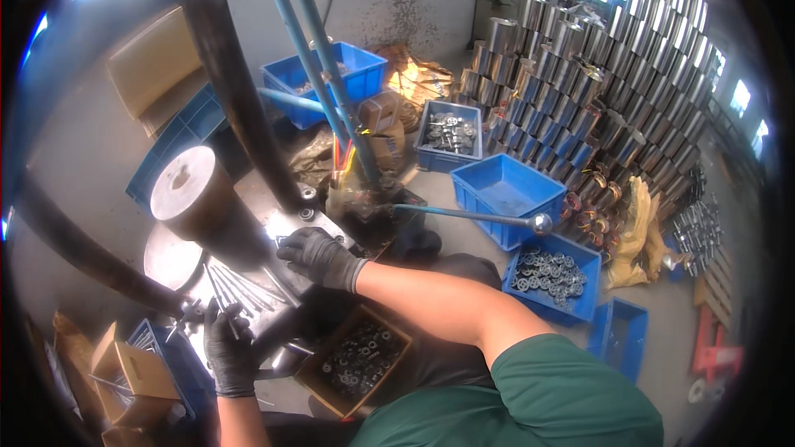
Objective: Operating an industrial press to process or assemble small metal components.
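My left hand (231, 353), in a dark grey glove, is closed at the near edge of a metal machine table (263, 333). A thin metal rod (234, 329) appears pinched in its fingers. Beyond it, several slim metal rods (248, 288) lie fanned out on the table. My right hand (321, 258), gloved alike, reaches across to the table beside a thick steel cylinder (217, 223) standing upright. Its fingers are bent together; what they hold, if anything, is hidden. Another rod (282, 288) lies below that hand.
A wooden box of small metal parts (358, 407) sits near my lap. A long ball-ended lever (472, 215) sticks out to the right. Blue bins (507, 190) stand beyond, before stacked shiny metal cylinders (654, 41). At left is an open cardboard box (137, 364); dark posts (240, 99) flank the table.
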Demonstrator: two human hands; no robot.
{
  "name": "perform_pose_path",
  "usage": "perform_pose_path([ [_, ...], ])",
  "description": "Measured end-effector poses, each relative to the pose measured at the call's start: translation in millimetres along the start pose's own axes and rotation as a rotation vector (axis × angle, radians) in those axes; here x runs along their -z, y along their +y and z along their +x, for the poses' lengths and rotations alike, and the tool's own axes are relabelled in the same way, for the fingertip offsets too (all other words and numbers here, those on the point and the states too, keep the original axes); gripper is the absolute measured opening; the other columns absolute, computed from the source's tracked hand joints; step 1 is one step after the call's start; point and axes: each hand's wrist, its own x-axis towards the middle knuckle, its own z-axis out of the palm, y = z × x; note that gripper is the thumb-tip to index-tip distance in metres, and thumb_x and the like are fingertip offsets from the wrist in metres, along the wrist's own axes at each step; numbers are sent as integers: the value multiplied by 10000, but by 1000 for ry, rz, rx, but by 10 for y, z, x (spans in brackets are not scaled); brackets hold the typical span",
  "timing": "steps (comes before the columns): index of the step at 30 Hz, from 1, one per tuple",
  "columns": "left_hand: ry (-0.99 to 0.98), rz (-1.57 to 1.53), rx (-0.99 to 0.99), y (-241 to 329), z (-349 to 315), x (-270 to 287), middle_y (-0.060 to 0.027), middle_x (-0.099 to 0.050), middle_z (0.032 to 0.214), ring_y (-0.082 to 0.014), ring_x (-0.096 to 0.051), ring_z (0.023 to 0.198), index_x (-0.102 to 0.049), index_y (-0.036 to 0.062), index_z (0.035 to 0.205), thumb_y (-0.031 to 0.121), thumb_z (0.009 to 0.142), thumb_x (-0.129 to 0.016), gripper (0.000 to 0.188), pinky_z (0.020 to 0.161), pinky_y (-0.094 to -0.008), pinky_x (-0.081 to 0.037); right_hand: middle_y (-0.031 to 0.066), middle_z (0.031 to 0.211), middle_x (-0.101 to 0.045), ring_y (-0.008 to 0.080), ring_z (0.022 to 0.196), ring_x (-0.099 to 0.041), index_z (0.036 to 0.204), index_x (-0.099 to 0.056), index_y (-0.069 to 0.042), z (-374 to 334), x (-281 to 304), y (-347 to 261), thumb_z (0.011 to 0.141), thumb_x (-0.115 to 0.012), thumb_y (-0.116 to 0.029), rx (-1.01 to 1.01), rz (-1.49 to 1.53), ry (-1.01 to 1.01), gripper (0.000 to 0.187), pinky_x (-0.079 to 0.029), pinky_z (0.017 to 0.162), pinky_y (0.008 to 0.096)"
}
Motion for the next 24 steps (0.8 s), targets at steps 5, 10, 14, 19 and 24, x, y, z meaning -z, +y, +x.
perform_pose_path([
  [5,-193,488,-111,124,-237,-149,-121,-654,1144,-194,-664,882,-465,43,1502,301,959,-690,642,731,-328,-585,78,1012,-725,191,879,-697,1189,-685,-41,147,238,-299,1035,-686,-235,-594,643,270,248,-577,790,316],
  [10,-510,104,272,129,-583,-361,-136,-677,1151,-239,-727,971,-464,-3,1474,311,948,-773,687,842,-366,-615,65,1043,-745,150,872,-714,1165,-687,-52,53,602,-546,1058,-645,-253,-1102,1415,300,231,-586,747,294],
  [14,-670,314,265,-146,-583,-515,-115,-676,1200,-213,-675,1096,-431,6,1514,237,975,-760,672,961,-351,-565,73,1059,-740,166,929,-715,1186,-693,-32,4,659,-733,1035,-663,-197,-1123,1483,217,226,-603,814,314],
  [19,-749,426,211,-337,-509,-528,-111,-657,1242,-214,-630,1175,-440,6,1504,205,1015,-708,592,984,-364,-553,138,1118,-740,273,1037,-747,1267,-650,21,-23,737,-811,1023,-658,-129,-1146,1596,151,286,-617,936,393],
  [24,-658,487,212,-324,-516,-639,-128,-679,1211,-204,-679,1050,-501,-16,1439,191,966,-752,574,898,-336,-586,121,1123,-737,215,1031,-723,1334,-643,-12,-97,661,-721,1039,-653,-164,-978,1382,103,332,-623,919,392],
])
